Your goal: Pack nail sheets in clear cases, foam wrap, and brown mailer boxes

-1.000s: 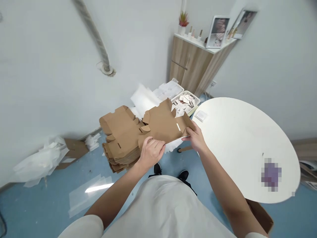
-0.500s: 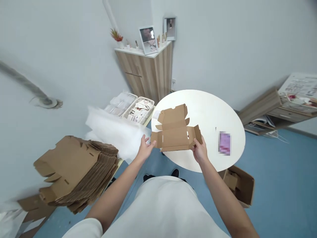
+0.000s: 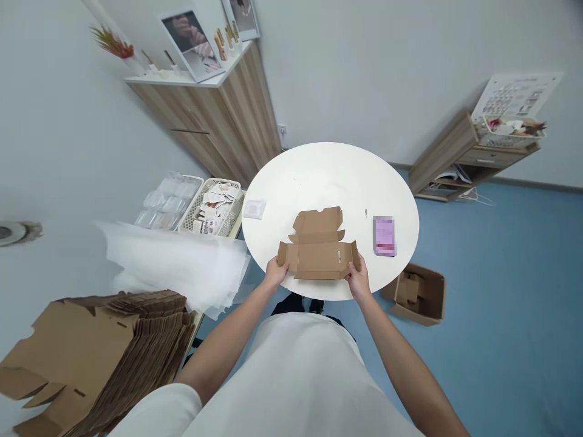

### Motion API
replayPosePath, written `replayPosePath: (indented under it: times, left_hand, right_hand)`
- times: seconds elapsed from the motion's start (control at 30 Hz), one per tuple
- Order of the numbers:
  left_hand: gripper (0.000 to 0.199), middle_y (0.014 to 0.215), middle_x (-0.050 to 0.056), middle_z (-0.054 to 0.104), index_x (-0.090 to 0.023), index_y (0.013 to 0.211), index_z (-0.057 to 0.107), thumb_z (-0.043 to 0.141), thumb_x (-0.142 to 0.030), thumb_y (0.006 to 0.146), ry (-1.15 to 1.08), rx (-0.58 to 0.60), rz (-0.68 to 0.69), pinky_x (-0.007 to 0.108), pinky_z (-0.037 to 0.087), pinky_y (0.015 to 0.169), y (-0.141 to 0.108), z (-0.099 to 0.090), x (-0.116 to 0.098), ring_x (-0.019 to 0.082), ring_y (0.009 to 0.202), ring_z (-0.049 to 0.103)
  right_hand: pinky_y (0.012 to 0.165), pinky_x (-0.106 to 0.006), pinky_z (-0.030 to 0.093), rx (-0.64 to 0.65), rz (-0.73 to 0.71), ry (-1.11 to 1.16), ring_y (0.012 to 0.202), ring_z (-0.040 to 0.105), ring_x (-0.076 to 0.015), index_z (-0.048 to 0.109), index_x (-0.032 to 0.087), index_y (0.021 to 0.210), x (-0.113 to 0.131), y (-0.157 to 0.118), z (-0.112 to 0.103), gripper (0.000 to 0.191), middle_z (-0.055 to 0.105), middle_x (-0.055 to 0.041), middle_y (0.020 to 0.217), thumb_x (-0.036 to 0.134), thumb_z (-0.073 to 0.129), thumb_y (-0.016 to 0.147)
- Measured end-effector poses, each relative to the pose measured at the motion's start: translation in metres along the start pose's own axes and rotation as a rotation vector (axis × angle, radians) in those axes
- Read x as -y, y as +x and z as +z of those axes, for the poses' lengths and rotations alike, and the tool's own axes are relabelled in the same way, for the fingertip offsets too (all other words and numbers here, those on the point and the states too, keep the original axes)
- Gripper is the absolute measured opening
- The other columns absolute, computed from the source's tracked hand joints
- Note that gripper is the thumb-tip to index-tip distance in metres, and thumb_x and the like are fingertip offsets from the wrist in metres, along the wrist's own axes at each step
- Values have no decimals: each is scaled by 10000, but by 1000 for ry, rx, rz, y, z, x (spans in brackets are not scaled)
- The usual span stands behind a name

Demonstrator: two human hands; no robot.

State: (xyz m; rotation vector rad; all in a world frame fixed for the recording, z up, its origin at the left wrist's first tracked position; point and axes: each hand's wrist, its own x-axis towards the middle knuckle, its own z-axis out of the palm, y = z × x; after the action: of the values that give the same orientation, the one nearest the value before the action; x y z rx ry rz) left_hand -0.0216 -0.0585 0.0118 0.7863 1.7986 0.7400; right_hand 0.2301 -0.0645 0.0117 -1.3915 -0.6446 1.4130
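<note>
A brown cardboard box blank [image 3: 317,257], partly folded, is held over the near edge of the round white table [image 3: 314,173]. Its lid panel spreads away from me, and its side flaps stand up at both ends. My left hand [image 3: 276,273] grips the left end flap between thumb and fingers. At the opposite end, my right hand [image 3: 358,278] pinches the right flap, thumb on the inner side. A blurred purple packet [image 3: 384,235] lies on the table to the right, and a small clear packet [image 3: 254,209] lies at the left.
Left of me are a tall stack of flat cardboard blanks [image 3: 136,358], white foam sheets [image 3: 177,258] and white baskets [image 3: 212,206] of packets and cards. An open cardboard box [image 3: 421,297] sits on the floor at right. A wooden cabinet [image 3: 204,121] and a shelf unit [image 3: 473,161] stand farther back.
My view has turned right toward the table. The left hand has closed on the left flap, where its fingers were spread before. The box blank now sits squarer in front of me.
</note>
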Motion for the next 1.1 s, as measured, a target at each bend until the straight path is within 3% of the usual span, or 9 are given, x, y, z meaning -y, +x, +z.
replayPosePath:
  times: [0.2, 0.43, 0.57, 0.67, 0.7, 0.77, 0.87, 0.97, 1.1]
  left_hand:
    - [252, 966, 98, 643, -142, 965, 559, 571, -192, 719, 217, 10, 98, 307, 474, 724, 29, -2, -1, 206, 879, 600]
    - [213, 952, 91, 646, -162, 920, 571, 570, -219, 715, 335, 73, 153, 308, 449, 731, 53, -15, -6, 216, 872, 598]
    - [493, 1117, 137, 567, -141, 1172, 436, 571, -298, 725, 388, 96, 265, 348, 422, 831, 53, -22, -6, 234, 1008, 549]
    - [716, 1309, 175, 382, -135, 1296, 285, 589, -399, 704, 522, 35, 522, 417, 335, 943, 41, -27, -10, 280, 1194, 383]
    - [720, 1323, 167, 364, -145, 1287, 307, 601, -420, 690, 581, 78, 638, 428, 298, 972, 36, -28, -12, 289, 1223, 338]
    - [633, 1278, 136, 422, -182, 1210, 421, 632, -422, 663, 702, 284, 851, 431, 241, 1004, 27, -28, -16, 289, 1222, 329]
    - [424, 1154, 93, 524, -227, 1076, 531, 642, -308, 674, 863, 561, 990, 434, 200, 1013, 20, -23, -17, 266, 1150, 409]
    - [319, 1089, 78, 559, -237, 1030, 555, 566, -170, 719, 961, 579, 958, 441, 178, 1013, 20, -14, -15, 235, 1089, 460]
    - [269, 1005, 60, 591, -250, 959, 590, 465, -118, 761, 995, 532, 870, 447, 168, 1018, 25, -5, -10, 204, 1004, 515]
  right_hand:
    - [767, -360, 498, -25, -37, -248, 1024, 543, -203, 394, 225, 1250, -16, 9, -8, 568, 508, -92, 1227, 420, 494, 726]
    - [776, -371, 473, -73, -20, -584, 834, 601, -189, 506, 187, 1134, -17, 15, 1, 460, 594, -77, 1086, 319, 482, 694]
    - [804, -375, 453, -192, -7, -736, 868, 572, -195, 421, 188, 1224, -12, 17, 0, 578, 578, -80, 1052, 340, 518, 674]
    - [861, -396, 413, -260, -78, -844, 1006, 505, -230, 358, 176, 1278, 1, 24, -1, 689, 516, -118, 1135, 387, 560, 654]
    - [877, -405, 397, -249, -98, -865, 1042, 483, -239, 362, 177, 1276, 6, 29, 0, 684, 496, -128, 1165, 398, 558, 659]
    - [888, -418, 382, -215, -111, -883, 1058, 473, -245, 388, 187, 1256, 18, 42, 4, 641, 490, -131, 1175, 413, 544, 677]
    - [878, -410, 387, -134, -98, -855, 1047, 485, -228, 446, 210, 1194, 32, 69, 13, 546, 517, -107, 1155, 417, 531, 696]
    - [821, -385, 426, -53, -22, -764, 978, 525, -197, 489, 233, 1128, 39, 95, 24, 448, 546, -78, 1114, 401, 520, 714]
    - [757, -339, 461, 37, 51, -688, 848, 571, -154, 550, 206, 1023, 38, 121, 33, 329, 585, -61, 1021, 312, 538, 712]
